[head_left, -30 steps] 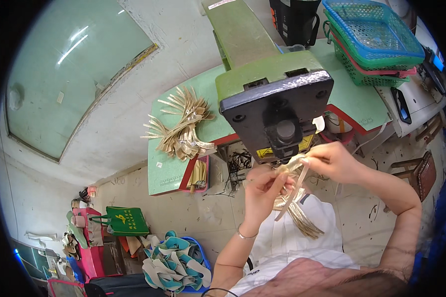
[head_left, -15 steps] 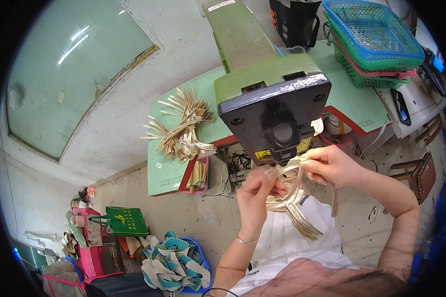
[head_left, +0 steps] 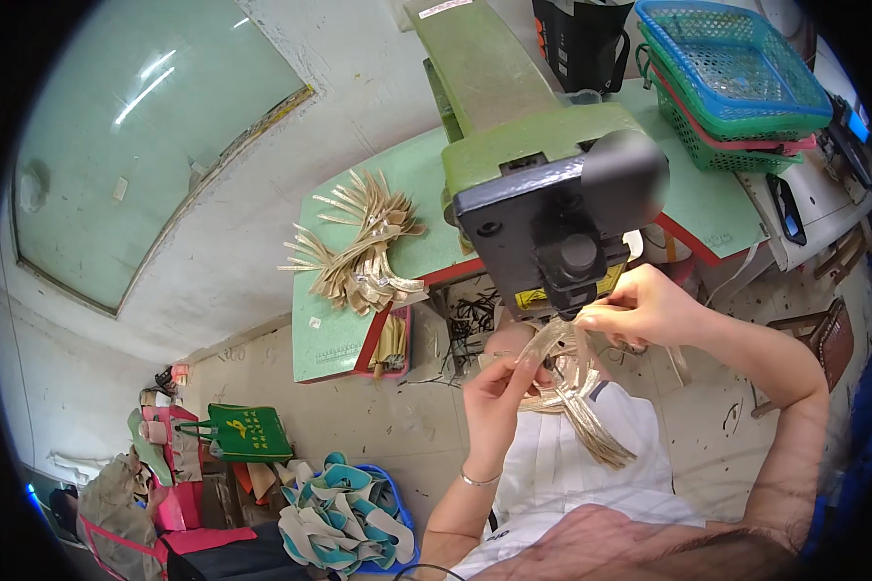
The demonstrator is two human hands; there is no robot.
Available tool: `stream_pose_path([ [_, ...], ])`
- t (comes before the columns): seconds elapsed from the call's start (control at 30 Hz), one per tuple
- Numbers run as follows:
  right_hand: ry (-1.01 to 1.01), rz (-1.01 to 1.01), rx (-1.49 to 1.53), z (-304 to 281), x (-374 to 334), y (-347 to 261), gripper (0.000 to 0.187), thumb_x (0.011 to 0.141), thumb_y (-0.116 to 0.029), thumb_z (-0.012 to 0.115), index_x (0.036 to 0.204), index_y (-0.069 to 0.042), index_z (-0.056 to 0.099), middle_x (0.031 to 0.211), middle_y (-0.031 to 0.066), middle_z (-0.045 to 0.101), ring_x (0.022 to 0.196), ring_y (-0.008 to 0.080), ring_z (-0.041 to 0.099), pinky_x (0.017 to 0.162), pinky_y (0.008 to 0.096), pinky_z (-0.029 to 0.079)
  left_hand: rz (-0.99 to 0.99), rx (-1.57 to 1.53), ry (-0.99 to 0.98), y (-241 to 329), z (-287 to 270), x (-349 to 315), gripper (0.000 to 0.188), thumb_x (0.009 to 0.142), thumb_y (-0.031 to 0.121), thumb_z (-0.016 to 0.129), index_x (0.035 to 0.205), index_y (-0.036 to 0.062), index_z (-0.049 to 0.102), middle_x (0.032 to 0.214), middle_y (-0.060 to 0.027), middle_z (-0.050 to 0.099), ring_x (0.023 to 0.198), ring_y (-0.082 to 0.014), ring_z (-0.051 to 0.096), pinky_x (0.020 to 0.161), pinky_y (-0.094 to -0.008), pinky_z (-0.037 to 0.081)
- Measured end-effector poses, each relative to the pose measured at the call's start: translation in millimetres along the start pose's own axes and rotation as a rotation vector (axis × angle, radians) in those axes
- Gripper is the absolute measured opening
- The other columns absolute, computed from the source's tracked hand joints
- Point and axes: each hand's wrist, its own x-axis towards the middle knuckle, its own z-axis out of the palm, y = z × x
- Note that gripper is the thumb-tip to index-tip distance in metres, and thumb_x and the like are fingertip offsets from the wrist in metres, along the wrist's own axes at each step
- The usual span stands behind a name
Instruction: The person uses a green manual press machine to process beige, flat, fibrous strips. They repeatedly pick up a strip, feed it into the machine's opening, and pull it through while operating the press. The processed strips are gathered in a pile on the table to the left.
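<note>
My left hand (head_left: 497,402) pinches a flat gold strap (head_left: 555,341) between thumb and fingers, below the machine's tip. At the strap's other end, my right hand (head_left: 639,312) is closed on it with thumb and forefinger, close beside the black machine head (head_left: 562,232). A bundle of gold straps (head_left: 596,431) hangs below my hands, over the white clothing on my lap. My fingers partly cover where the straps join. The machine's green arm (head_left: 489,68) reaches over the table from the back.
More gold straps (head_left: 363,242) lie heaped on the green table (head_left: 325,334). Stacked plastic baskets (head_left: 727,73) and a phone (head_left: 785,208) are at the right. A blue tub (head_left: 402,513) of teal and white pieces and a green bag (head_left: 247,433) stand lower left, near a person in grey (head_left: 116,504).
The machine head sits farther right and slightly lower in view. My right hand has risen slightly, and the strap between my hands shows more. The person at lower left has shifted.
</note>
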Motion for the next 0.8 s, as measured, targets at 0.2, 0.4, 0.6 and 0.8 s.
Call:
stream_pose_path([
  [0.2,0.072,0.045,0.118,4,-7,3,0.024,0.087,-0.024,0.064,0.081,-0.001,0.065,0.060,-0.0017,0.056,0.046,0.0012,0.044,0.042,0.0195,0.035,-0.007,-0.083,0.005,0,6,8,0.020,0.091,0.014,0.056,0.083,-0.0015,0.065,0.073,-0.0060,0.065,0.065,-0.0092,0.058,0.060,-0.0215,0.043],
  [0.4,0.056,-0.033,0.034,16,2,-3,0.026,0.085,-0.023,0.066,0.078,0.002,0.065,0.063,-0.0006,0.059,0.050,0.0020,0.048,0.045,0.0203,0.039,-0.005,-0.107,0.075,-7,-9,0,0.017,0.091,0.012,0.055,0.087,-0.0021,0.064,0.075,-0.0072,0.064,0.067,-0.0109,0.059,0.062,-0.0222,0.043],
  [0.6,0.028,-0.161,-0.274,10,20,-7,0.025,0.080,-0.023,0.070,0.084,0.000,0.061,0.070,0.0013,0.061,0.062,0.0065,0.052,0.058,0.0252,0.044,0.357,0.469,0.009,5,-1,23,0.016,0.087,0.013,0.062,0.094,-0.0016,0.064,0.077,0.0003,0.064,0.069,-0.0058,0.054,0.064,-0.0202,0.042],
  [0.8,-0.223,0.302,-0.736,-22,18,-57,0.041,0.075,-0.045,0.068,0.072,-0.005,0.066,0.061,0.0032,0.063,0.062,0.0114,0.057,0.060,0.0254,0.044,-0.096,0.130,-0.257,30,6,37,0.016,0.088,0.012,0.062,0.083,-0.0028,0.066,0.067,0.0001,0.061,0.062,-0.0039,0.051,0.057,-0.0189,0.039],
])
